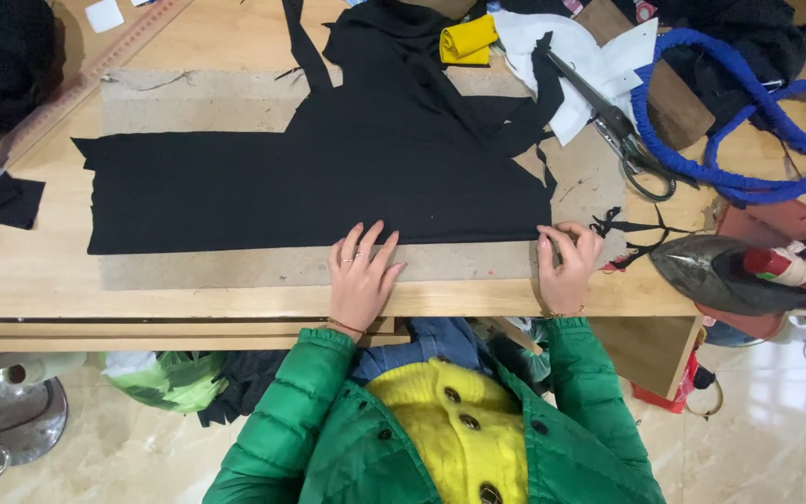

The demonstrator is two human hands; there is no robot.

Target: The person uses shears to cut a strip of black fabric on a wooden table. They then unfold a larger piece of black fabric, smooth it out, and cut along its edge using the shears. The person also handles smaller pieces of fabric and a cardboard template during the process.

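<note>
1. A pale wooden desk (39, 275) carries everything.
2. A grey-brown board (235, 266) lies flat on the desk, and black fabric (328, 177) is spread over it.
3. Scissors (622, 131) rest on white pieces (576, 51) at the far right.
4. A blue cord (748, 182) loops near a flat iron (729, 275) at the right edge.
5. A yellow roll (466, 39) sits at the far edge.
6. A small black scrap (11, 201) lies at the left.

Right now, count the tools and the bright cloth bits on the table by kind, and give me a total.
Scissors: 1
Iron: 1
Blue cord: 1
Yellow cloth roll: 1
Large black cloth under the left hand and right hand: 1
Total: 5
</note>
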